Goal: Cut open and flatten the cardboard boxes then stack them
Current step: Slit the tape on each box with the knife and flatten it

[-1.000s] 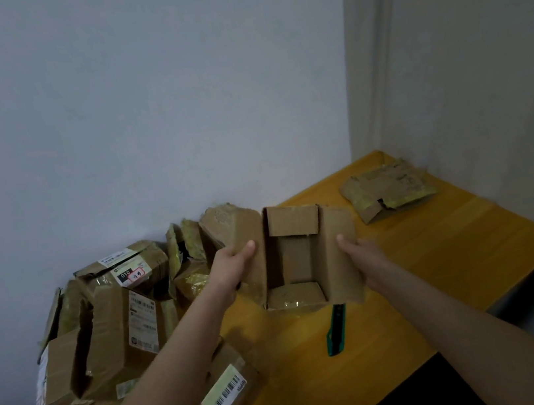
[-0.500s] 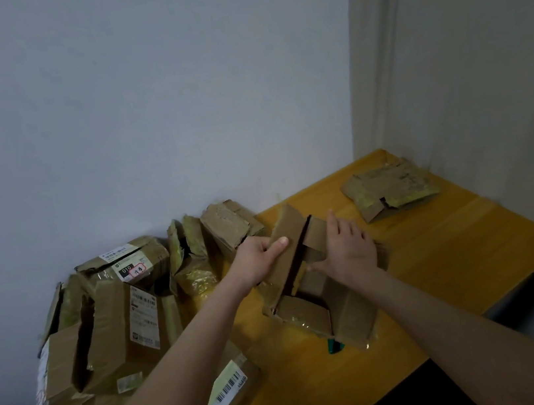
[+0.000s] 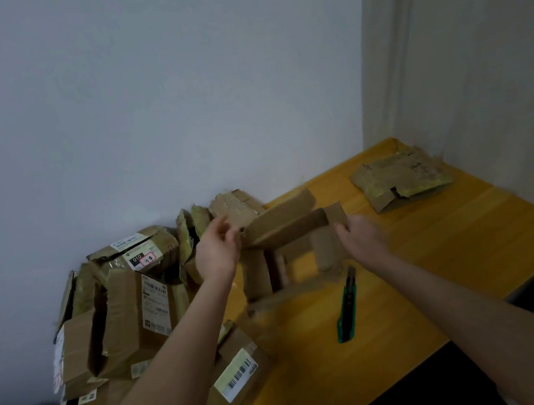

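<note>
A smooth yellow wooden table (image 3: 472,241) is being crowded at its left end by a heap of brown, labelled cardboard boxes (image 3: 129,309). Above the table's middle, a cut-open cardboard box (image 3: 283,227) with limp flat panels is being held up. Its left flap is being pinched by the left hand (image 3: 217,251). Its right panel is being met by the blurred right hand (image 3: 363,240), whose grip cannot be told. Creased flattened cardboard (image 3: 400,179) is lying in the far corner. A slim green utility knife (image 3: 347,308) is lying beside the box.

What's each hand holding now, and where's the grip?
Both hold the opened cardboard box: left hand pinches the left end of its top panel, right hand grips the right side panel's upper edge. Motion blur hides exact finger placement.
</note>
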Available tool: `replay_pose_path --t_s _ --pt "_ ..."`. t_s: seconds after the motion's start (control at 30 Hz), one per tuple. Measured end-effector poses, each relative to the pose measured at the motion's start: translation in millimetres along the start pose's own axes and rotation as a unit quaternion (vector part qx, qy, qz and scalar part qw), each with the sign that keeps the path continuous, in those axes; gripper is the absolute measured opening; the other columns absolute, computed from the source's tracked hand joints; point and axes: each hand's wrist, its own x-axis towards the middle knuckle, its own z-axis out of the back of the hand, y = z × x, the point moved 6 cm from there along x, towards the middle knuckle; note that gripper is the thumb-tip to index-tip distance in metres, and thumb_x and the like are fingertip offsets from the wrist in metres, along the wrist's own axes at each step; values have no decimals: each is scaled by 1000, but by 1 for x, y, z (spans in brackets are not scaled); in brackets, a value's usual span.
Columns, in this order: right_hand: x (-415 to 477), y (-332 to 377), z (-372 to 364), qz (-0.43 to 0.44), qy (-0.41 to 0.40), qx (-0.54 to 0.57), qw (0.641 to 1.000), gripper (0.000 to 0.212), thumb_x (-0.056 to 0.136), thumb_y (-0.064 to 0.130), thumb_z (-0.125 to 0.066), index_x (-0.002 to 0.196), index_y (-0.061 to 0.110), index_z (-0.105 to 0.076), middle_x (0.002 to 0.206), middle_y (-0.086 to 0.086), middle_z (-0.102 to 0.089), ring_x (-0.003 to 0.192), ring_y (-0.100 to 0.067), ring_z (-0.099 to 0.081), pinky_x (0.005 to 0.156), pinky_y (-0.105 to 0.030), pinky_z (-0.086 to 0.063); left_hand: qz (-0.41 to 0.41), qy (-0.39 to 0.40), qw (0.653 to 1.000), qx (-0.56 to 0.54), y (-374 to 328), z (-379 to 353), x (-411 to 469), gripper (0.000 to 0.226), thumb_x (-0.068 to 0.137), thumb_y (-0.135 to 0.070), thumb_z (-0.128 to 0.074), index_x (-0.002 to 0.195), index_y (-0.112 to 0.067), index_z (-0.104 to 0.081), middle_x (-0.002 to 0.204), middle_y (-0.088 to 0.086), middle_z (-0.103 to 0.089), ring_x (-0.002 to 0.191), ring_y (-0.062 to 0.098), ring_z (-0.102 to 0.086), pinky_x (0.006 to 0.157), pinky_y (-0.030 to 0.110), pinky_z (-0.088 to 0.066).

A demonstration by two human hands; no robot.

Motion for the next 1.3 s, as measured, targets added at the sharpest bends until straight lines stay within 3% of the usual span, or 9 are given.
replay_pose_path --t_s 0.1,0.27,0.53,0.67,0.87,0.93,1.07,1.17,1.3 --pt "-1 -3 2 -21 -19 21 999 37 99 16 -42 62 14 -34 60 -1 -35 49 -15 -28 47 -26 -21 95 30 995 21 39 -12 -7 51 97 -40 -49 138 -10 -46 129 10 -60 113 27 -60 90 39 -51" --pt "-4 10 4 10 -23 21 999 31 100 19 -43 71 11 -47 64 -2 -45 54 -16 -41 45 -25 -28 77 148 984 61 36 -43 -20 91 87 -52 -61 153 -9 -17 152 17 -34 137 33 -38 106 46 -41" --pt "-19 27 -1 43 -1 113 993 26 98 17 -50 79 1 -59 70 -3 -50 62 -16 -47 49 -23 -32 182 213 958 64 53 -53 -8 140 60 -53 -85 152 -14 13 156 20 -23 139 39 -33 109 53 -36" --pt "-20 28 4 29 -2 155 988 27 97 20 -52 76 3 -58 71 -4 -51 61 -13 -46 46 -17 -31 151 185 956 173 56 -50 -14 123 76 -40 -79 153 -14 14 153 22 -26 130 39 -45 99 46 -45" --pt "-14 -1 7 -89 -16 274 958 17 99 21 -50 101 8 -61 85 -1 -57 80 -19 -53 62 -31 -42 91 213 968 -96 36 -48 -5 56 100 -27 -47 151 -14 -28 139 11 -51 119 26 -52 101 39 -45" --pt "-12 -16 5 -156 -15 325 933 17 100 24 -50 110 12 -57 96 -4 -56 88 -22 -53 72 -36 -43 142 187 949 -210 36 -39 -4 46 103 -33 -39 145 -14 -41 137 11 -52 123 29 -50 99 42 -42" --pt "-13 -42 -5 -262 47 426 864 40 98 39 -49 126 11 -52 113 -10 -57 98 -29 -56 77 -43 -50 190 205 881 -381 33 -25 -9 38 103 -37 -38 130 -12 -50 113 10 -56 99 25 -56 70 37 -51" --pt "-17 -51 -10 -293 107 480 820 53 95 60 -37 119 15 -54 110 -12 -59 97 -30 -57 74 -40 -52 181 229 856 -427 26 -18 -10 33 102 -35 -39 122 -12 -54 110 11 -56 100 26 -57 76 41 -54" --pt "-20 -63 -19 -315 200 431 822 75 83 74 -43 125 12 -56 120 -14 -60 108 -34 -57 79 -41 -52 181 283 830 -445 21 -16 -15 30 100 -36 -42 114 -14 -58 107 13 -58 99 27 -60 85 44 -55"
